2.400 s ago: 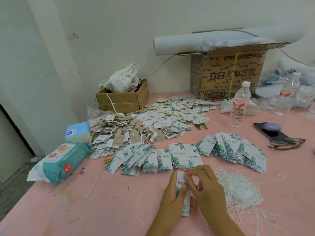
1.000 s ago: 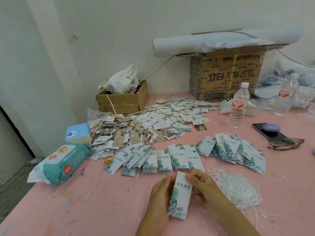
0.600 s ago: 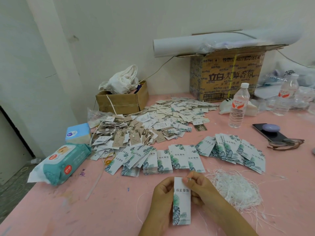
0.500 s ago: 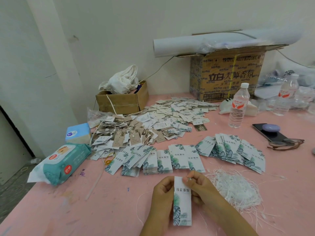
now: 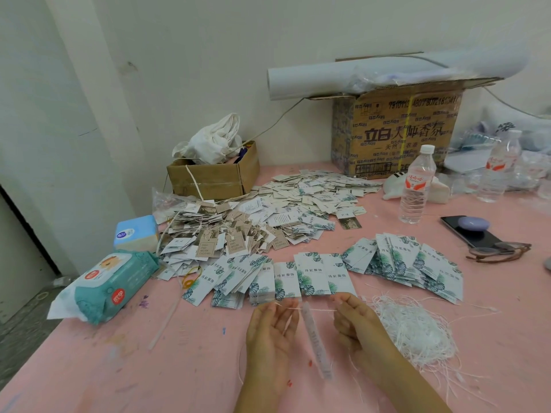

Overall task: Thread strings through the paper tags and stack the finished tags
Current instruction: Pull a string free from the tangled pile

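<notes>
A white string (image 5: 316,310) stretches taut between my two hands over the pink table (image 5: 167,380). My left hand (image 5: 269,335) pinches one end at its fingertips, palm up. My right hand (image 5: 356,324) pinches the other end. A leaf-print paper tag (image 5: 315,341) hangs on the string between my hands, seen edge-on and blurred. Just behind lies a row of leaf-print tags (image 5: 301,277), and a fanned group of tags (image 5: 414,263) lies to the right. A tangle of loose white strings (image 5: 417,329) sits beside my right hand. A big heap of strung tags (image 5: 262,213) lies farther back.
A wet-wipes pack (image 5: 113,286) and a tissue box (image 5: 135,234) lie near the table's left edge. A small cardboard box (image 5: 214,178) and a large carton (image 5: 396,129) stand against the wall. A water bottle (image 5: 416,186), a phone (image 5: 469,232) and glasses (image 5: 498,251) are at right.
My hands held the tag face-up and close together; now they have moved apart, pulling the string taut, and the tag has turned edge-on and hangs from it.
</notes>
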Available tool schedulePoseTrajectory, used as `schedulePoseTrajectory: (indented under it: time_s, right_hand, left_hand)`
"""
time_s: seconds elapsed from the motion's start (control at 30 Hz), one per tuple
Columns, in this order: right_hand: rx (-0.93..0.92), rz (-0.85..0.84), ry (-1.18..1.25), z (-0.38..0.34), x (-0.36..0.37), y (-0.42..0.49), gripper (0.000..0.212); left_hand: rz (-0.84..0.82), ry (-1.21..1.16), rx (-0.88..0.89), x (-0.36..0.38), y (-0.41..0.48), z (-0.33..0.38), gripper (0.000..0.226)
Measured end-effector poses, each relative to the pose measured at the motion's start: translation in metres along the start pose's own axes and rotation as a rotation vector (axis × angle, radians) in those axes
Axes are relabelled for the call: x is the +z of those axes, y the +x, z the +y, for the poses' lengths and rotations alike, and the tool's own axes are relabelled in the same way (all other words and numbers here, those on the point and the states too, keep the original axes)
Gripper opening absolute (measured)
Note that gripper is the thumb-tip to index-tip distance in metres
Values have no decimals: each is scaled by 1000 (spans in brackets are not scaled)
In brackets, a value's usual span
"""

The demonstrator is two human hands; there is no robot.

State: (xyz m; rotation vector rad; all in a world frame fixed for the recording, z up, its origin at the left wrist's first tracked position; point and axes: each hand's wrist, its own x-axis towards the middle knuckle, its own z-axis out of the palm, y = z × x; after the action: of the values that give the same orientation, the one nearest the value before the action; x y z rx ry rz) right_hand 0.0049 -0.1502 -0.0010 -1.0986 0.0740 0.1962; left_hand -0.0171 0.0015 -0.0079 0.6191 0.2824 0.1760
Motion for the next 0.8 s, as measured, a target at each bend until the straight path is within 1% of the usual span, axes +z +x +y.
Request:
schedulePoseTrajectory:
  time_s: [0.1, 0.17, 0.23, 0.33, 0.43, 0.47, 0.53, 0.6, 0.63, 0.7, 0.73, 0.8]
  right_hand:
    - [-16, 9, 182, 0, -1, 2, 14]
    - [-63, 39, 225, 0, -3, 3, 16]
    - [-119, 59, 171, 1, -3, 4, 17]
    - [-169, 81, 28, 4, -2, 6, 15]
    - [-183, 24, -63, 3, 0, 3, 13]
    - [-184, -7, -83, 3, 1, 1, 16]
    - [-191, -54, -115, 1, 4, -3, 24]
    - [-216, -37, -145, 0, 6, -5, 25]
    - [-233, -13, -164, 0, 6, -5, 22]
    - [-275, 27, -222, -1, 5, -5, 8]
    - [-305, 44, -273, -1, 4, -5, 5]
    - [-355, 50, -388, 0, 2, -4, 11]
  left_hand:
    - [20, 51, 35, -1, 1, -1, 5]
    - [62, 93, 44, -2, 2, -1, 9]
    - [84, 201, 82, -3, 2, -1, 12]
    - [31, 479, 195, -4, -1, -4, 9]
    - [-62, 695, 288, -2, -5, -9, 9]
    - [-91, 746, 304, -2, -6, -10, 11]
    - [-137, 813, 318, -1, -7, -12, 14]
    - [-147, 837, 328, -1, -7, -12, 16]
    - [-143, 837, 332, -2, -7, -12, 17]
    - [-143, 842, 348, -2, -7, -11, 16]
    - [-152, 858, 363, -2, -7, -12, 15]
    - [-180, 902, 396, -2, -7, -13, 18]
